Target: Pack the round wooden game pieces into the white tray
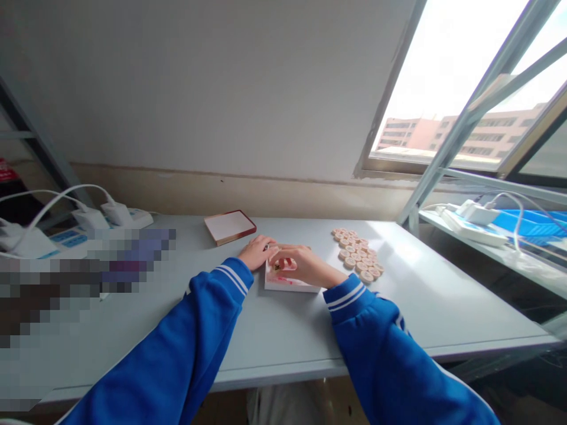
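Observation:
A shallow white box (292,287) with a red-and-pink patterned inside rests on the table in front of me. My left hand (258,252) grips its far left corner, with the fingers bent over the edge. Above the box is my right hand (305,264), its thumb and fingers curled down into it. The right fingertips are partly hidden, and I cannot make out what is between them. Right of the box, several round wooden xiangqi pieces (354,254) lie flat in a loose cluster. A box lid (230,226) with a dark red rim sits behind and left of my left hand.
The grey-white table (283,348) meets a wall at the back. Power strips with white chargers (113,212) and cables stand at the far left, near a blurred-out patch. Metal frame posts (419,206) rise on both sides. At right, a shelf holds a blue basket (527,223).

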Demonstrator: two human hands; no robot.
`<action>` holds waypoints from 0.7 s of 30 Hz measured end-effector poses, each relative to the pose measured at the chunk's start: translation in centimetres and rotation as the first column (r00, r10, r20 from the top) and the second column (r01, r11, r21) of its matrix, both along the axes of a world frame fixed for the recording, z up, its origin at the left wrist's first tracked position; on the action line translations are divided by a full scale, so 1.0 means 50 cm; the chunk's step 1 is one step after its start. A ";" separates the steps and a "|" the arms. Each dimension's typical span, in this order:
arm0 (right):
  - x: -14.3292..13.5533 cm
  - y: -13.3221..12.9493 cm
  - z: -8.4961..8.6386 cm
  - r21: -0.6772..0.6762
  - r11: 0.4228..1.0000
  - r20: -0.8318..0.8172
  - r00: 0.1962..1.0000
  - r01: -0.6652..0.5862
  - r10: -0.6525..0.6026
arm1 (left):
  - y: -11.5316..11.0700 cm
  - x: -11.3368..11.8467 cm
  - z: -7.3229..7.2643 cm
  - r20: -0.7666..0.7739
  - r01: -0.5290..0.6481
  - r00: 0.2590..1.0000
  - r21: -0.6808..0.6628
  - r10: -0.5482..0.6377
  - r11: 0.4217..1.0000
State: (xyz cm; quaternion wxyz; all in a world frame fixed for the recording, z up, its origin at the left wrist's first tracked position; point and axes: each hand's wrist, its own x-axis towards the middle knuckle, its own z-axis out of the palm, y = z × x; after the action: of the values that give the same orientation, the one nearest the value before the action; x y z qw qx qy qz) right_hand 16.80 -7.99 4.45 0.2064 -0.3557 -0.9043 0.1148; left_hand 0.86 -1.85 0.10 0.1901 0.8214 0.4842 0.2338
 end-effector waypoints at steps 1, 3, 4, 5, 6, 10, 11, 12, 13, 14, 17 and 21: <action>-0.004 -0.002 -0.001 0.027 1.000 0.005 1.000 -0.001 0.001 | 0.003 -0.002 -0.001 0.011 0.015 1.000 -0.003 -0.015 1.000; -0.006 -0.004 -0.003 0.063 0.998 0.023 1.000 0.007 -0.009 | 0.007 -0.005 -0.002 0.032 0.042 0.999 -0.017 -0.041 0.999; -0.005 -0.004 -0.006 0.075 0.997 0.027 0.999 0.015 -0.017 | 0.008 -0.007 -0.001 0.040 0.051 0.998 -0.029 -0.049 0.998; -0.003 -0.004 -0.009 0.085 0.996 0.028 0.999 0.024 -0.026 | 0.009 -0.009 0.000 0.045 0.055 0.998 -0.042 -0.054 0.998; -0.002 -0.003 -0.013 0.092 0.995 0.026 0.999 0.034 -0.037 | 0.009 -0.011 0.001 0.047 0.059 0.997 -0.056 -0.057 0.997; 0.004 0.002 -0.019 0.106 0.993 0.048 0.997 0.060 -0.065 | 0.004 -0.015 0.011 0.023 0.090 0.996 -0.113 -0.088 0.989; 0.010 0.002 -0.014 0.106 0.992 0.070 0.994 0.072 -0.079 | 0.002 -0.015 0.014 0.016 0.096 0.995 -0.125 -0.095 0.987; 0.020 0.002 -0.007 0.113 0.988 0.092 0.989 0.102 -0.112 | 0.000 -0.016 0.017 0.010 0.101 0.995 -0.135 -0.100 0.986; 0.036 0.002 0.002 0.132 0.979 0.107 0.979 0.158 -0.172 | -0.002 -0.016 0.019 0.003 0.104 0.995 -0.141 -0.104 0.985; 0.057 0.002 0.011 0.160 0.957 0.114 0.959 0.241 -0.261 | -0.003 -0.016 0.022 -0.004 0.106 0.994 -0.144 -0.107 0.984; 0.142 0.000 0.031 0.187 0.817 0.127 0.812 0.545 -0.570 | -0.007 -0.017 0.026 -0.030 0.112 0.992 -0.162 -0.119 0.980; 0.231 -0.008 0.029 -0.046 0.687 0.314 0.664 0.725 -0.679 | -0.011 -0.018 0.029 -0.047 0.118 0.991 -0.189 -0.129 0.975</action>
State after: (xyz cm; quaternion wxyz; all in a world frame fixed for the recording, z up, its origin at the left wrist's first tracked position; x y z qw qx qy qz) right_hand 28.36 -8.39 5.90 0.0781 -0.7056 -0.7025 0.0514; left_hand -0.03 -2.38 1.56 0.2660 0.8350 0.4573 0.1511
